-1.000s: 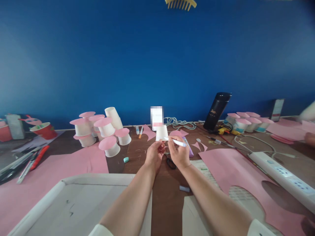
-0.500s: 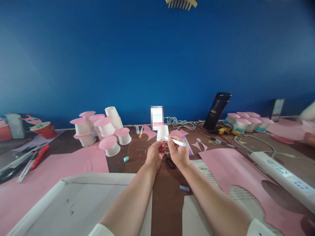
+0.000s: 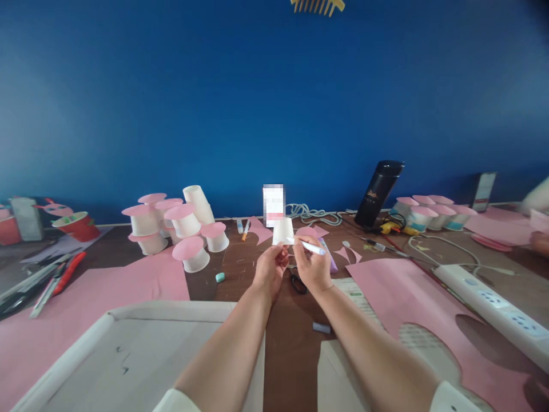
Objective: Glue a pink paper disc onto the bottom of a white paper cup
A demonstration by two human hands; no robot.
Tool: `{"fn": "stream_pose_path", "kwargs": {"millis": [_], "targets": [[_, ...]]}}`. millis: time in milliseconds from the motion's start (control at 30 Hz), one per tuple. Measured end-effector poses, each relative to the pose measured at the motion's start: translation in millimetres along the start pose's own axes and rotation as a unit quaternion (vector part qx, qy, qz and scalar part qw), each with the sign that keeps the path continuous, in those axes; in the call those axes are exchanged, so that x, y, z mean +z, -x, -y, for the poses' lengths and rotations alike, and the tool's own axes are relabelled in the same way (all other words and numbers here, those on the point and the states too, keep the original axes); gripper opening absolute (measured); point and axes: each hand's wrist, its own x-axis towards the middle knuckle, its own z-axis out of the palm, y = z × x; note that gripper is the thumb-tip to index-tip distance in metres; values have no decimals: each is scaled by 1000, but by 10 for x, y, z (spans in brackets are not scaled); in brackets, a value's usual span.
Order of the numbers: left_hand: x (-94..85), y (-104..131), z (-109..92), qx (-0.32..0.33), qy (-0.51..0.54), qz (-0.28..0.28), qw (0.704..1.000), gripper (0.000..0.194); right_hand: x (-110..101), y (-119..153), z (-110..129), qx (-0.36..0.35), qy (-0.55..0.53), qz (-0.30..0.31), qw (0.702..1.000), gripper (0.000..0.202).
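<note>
A small white paper cup (image 3: 282,230) is held upside down by my left hand (image 3: 270,266), its fingers closed at the cup's lower edge. My right hand (image 3: 314,271) grips a white marker (image 3: 314,248), and the marker's tip meets or nearly meets the cup's side. Black-handled scissors (image 3: 299,284) lie on the table just below my hands. Beside my right hand is a purple item (image 3: 331,260), partly covered. A grey-violet pen cap (image 3: 321,328) rests between my forearms.
White cups topped with pink paper discs (image 3: 189,249) stand at left, more (image 3: 422,216) at right. A phone (image 3: 273,206) leans on the wall. Also around are a black flask (image 3: 377,194), power strip (image 3: 493,303), pink sheet (image 3: 386,280) and red-handled cutter (image 3: 68,273). Another person's hand (image 3: 539,242) shows far right.
Almost nothing differs. Both hands keep the cup and marker in nearly the same place, and the other person's hand at far right shifts slightly.
</note>
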Motion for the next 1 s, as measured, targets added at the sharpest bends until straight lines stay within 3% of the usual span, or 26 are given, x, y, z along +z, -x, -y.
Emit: {"fn": "stream_pose_path", "kwargs": {"millis": [600, 733, 900, 1000], "targets": [[-12, -6, -24, -9, 13, 5, 1000, 4, 8, 11, 3, 24, -38, 15, 999, 17], [-3, -1, -42, -15, 29, 1, 999, 6, 16, -18, 31, 114, -132, 19, 984, 23], [33, 25, -68, -13, 46, 6, 999, 8, 43, -117, -116, 269, -199, -80, 939, 30], [48, 42, -77, -20, 50, 12, 998, 7, 72, -138, -288, 359, -225, -96, 901, 27]]}}
